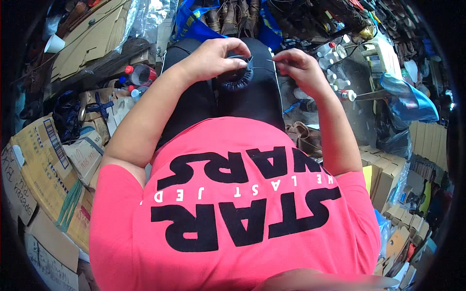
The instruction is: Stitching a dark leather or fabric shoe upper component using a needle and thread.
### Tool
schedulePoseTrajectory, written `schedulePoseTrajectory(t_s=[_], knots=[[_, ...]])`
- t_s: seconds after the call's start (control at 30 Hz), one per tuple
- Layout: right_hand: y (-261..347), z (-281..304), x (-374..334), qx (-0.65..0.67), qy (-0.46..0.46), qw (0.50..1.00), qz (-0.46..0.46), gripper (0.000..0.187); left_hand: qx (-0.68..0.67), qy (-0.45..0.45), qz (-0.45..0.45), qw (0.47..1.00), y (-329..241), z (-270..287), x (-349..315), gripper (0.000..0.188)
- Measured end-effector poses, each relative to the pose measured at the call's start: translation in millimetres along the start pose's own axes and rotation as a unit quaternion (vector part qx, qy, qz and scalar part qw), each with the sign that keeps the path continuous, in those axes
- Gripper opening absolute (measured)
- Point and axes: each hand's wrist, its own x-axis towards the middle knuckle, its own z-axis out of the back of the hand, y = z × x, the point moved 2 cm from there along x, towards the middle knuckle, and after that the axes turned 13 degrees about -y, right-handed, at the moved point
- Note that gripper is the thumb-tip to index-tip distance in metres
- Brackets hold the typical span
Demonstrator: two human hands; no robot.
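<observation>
Pink shirt point(252, 194) fills the near view. Beyond it, a dark, round-edged piece point(235, 82) lies on a black-clothed thigh point(247, 106), which seemingly supports it. The left hand point(208, 60) curls thumb and fingers at the piece's upper edge, likely steadying it; whether they clamp it, I cannot tell. Right of the piece, the right hand point(298, 68) appears pinched on a thin needle-like sliver point(270, 60), perhaps for fine control. Bottles point(337, 80) sit farther right of the piece; a blue bag point(191, 22) lies beyond it.
</observation>
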Motion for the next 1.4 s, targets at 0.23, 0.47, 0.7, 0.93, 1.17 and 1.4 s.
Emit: schedulePoseTrajectory(t_s=[0.23, 0.47, 0.7, 0.93, 1.17, 1.4], knots=[[18, -17, 17, -0.106, 0.044, 0.982, 0.15, 0.013, 0.055, 0.124, 0.027, 0.99, -3, -4, 19, 0.02], [17, -20, 18, -0.142, 0.084, 0.965, 0.202, 0.014, -0.003, 0.145, 0.107, 0.984, 11, -6, 21, 0.021], [18, -29, 12, -0.141, 0.093, 0.963, 0.208, 0.012, -0.102, 0.127, 0.131, 0.978, 12, -10, 16, 0.019], [-11, -40, -9, -0.029, -0.018, 0.985, 0.169, 0.017, -0.164, 0.135, 0.171, 0.962, 27, -12, 14, 0.023], [1, -40, -25, -0.07, -0.038, 0.977, 0.198, 0.017, -0.171, 0.177, 0.186, 0.951, 26, -12, 13, 0.026], [18, -34, -22, -0.19, 0.011, 0.955, 0.23, 0.016, -0.152, 0.196, 0.17, 0.954, 28, -11, 13, 0.029]])
